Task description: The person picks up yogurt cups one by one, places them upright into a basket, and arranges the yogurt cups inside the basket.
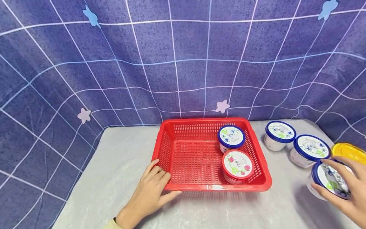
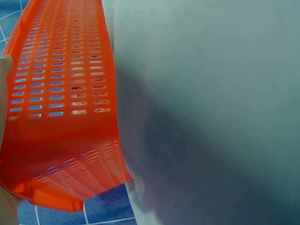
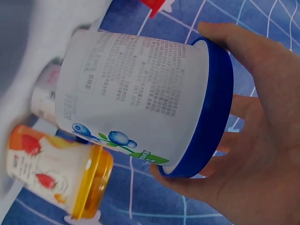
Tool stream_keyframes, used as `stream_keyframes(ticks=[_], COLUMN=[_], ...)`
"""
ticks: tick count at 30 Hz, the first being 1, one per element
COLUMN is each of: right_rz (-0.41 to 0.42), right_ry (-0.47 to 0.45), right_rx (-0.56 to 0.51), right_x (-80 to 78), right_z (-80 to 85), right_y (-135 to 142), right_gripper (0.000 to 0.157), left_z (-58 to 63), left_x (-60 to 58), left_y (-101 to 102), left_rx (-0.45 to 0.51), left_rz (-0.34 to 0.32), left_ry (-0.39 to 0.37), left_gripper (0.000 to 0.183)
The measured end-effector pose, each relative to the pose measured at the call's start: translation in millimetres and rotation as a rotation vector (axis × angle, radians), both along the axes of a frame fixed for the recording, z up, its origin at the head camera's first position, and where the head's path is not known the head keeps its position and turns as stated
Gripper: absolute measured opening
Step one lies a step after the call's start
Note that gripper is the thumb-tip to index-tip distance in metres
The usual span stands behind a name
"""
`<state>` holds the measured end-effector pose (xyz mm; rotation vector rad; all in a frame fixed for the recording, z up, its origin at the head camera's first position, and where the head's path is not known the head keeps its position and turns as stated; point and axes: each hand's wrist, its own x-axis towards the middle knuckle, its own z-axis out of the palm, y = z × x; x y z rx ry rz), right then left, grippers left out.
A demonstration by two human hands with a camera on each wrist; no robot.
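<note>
At the front left corner of a red plastic basket (image 1: 188,187), my left hand (image 1: 152,186) grips the rim, fingers over the inside and thumb along the front. Inside the basket's right end stand a blue-lidded tub (image 1: 231,136) and, in front of it, a red-lidded tub (image 1: 238,163). My right hand (image 1: 350,187) pinches another blue-lidded tub, a blueberry yogurt cup (image 3: 136,89), by its lid rim, thumb on one side and fingers on the other. In the right wrist view this cup is tilted on its side relative to the camera.
Right of the basket, two more blue-lidded tubs (image 1: 281,131) (image 1: 311,148) stand on the grey table (image 1: 114,165). A yellow-lidded cup with strawberry pictures (image 3: 51,171) is beyond my right hand. A blue curtain with white grid lines (image 1: 183,73) hangs behind the table.
</note>
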<state>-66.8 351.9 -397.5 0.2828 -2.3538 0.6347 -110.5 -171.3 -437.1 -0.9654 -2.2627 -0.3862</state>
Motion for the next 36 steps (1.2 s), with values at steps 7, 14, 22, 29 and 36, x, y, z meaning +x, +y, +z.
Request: stream_keyframes(ticks=[7,14,22,29,36], right_rz=[0.0,0.061,0.109,0.138,0.218], right_ry=[-0.005,0.05,0.044,0.04,0.047], right_rx=[0.083,0.143,0.21,0.231,0.277], right_x=[-8.1,-17.0,-27.5,-36.2,-49.0], right_z=[15.4,31.1,46.9,60.1,74.9], right_y=[-7.2,-16.8,-32.0,-46.8,-68.6], right_gripper=[0.085,0.087,0.083,0.08,0.085], left_z=[-0.6,-0.9,-0.8,-0.6,-0.9], left_x=[0.1,0.1,-0.7,-0.8,-1.8], left_y=[-0.2,-0.8,-0.2,-0.2,0.0], left_rx=[-0.014,-0.011,0.007,0.008,0.006], left_rz=[0.012,0.006,-0.008,-0.01,-0.017], left_ry=[-0.018,-0.003,0.013,0.01,0.027], left_gripper=[0.045,0.046,0.045,0.045,0.046])
